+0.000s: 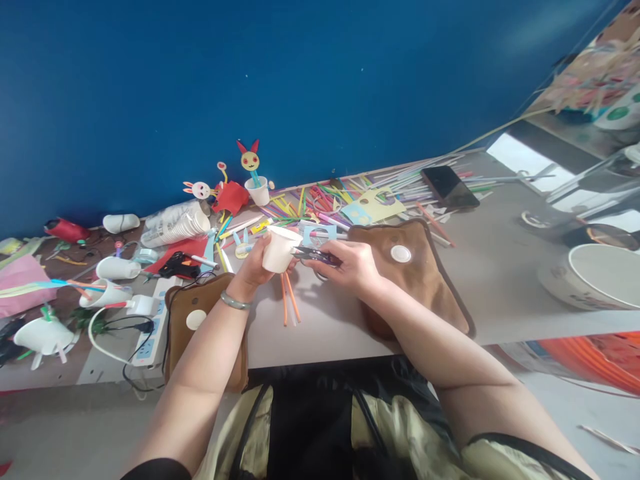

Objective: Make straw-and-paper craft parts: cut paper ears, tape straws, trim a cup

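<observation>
My left hand point(255, 265) is closed around a white paper cup point(281, 251), tilted above the table between two brown cushion-like pads. In my right hand point(353, 265) is a pair of dark-handled scissors point(316, 255), with the blades against the cup's right side. Whether the blades have cut into the wall I cannot tell. Orange straws point(291, 300) show below the cup; where their upper ends lie is hidden behind it. Just behind the scissors lies a light blue paper piece point(321, 233) with cut-outs.
Brown pads point(411, 280) lie on both sides. At the left are a power strip point(153, 327) with cables, several cups and a stack of paper cups point(176, 225). Loose straws, a phone point(450, 187) and a decorated cup point(258, 192) line the blue wall. A large bowl point(595, 277) stands right.
</observation>
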`<action>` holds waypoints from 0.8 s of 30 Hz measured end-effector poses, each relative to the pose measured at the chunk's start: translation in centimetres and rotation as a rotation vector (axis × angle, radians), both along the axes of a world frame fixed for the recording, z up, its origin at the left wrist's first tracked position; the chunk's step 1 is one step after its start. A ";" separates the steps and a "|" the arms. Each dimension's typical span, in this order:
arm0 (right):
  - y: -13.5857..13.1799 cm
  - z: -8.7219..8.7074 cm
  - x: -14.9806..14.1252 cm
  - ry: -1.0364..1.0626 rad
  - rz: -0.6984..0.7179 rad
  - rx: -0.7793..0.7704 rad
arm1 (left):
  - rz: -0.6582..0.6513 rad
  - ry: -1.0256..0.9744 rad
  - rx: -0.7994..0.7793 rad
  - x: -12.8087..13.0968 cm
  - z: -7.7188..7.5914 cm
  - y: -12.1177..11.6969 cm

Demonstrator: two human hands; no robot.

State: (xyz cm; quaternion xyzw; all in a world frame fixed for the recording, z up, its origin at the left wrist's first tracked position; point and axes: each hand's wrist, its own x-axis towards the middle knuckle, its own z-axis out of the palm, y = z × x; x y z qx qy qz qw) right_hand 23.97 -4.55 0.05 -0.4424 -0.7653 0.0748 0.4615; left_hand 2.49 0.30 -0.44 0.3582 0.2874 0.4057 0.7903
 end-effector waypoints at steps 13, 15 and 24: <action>0.3 0.9 1.2 -0.089 0.090 -0.076 | -0.098 0.097 -0.047 -0.7 0.7 0.0; 0.4 1.0 1.3 -0.093 0.096 -0.090 | -0.110 0.092 -0.059 -0.9 0.6 0.1; 0.4 1.0 1.2 -0.104 0.078 -0.064 | -0.158 0.099 -0.006 -0.9 0.2 0.2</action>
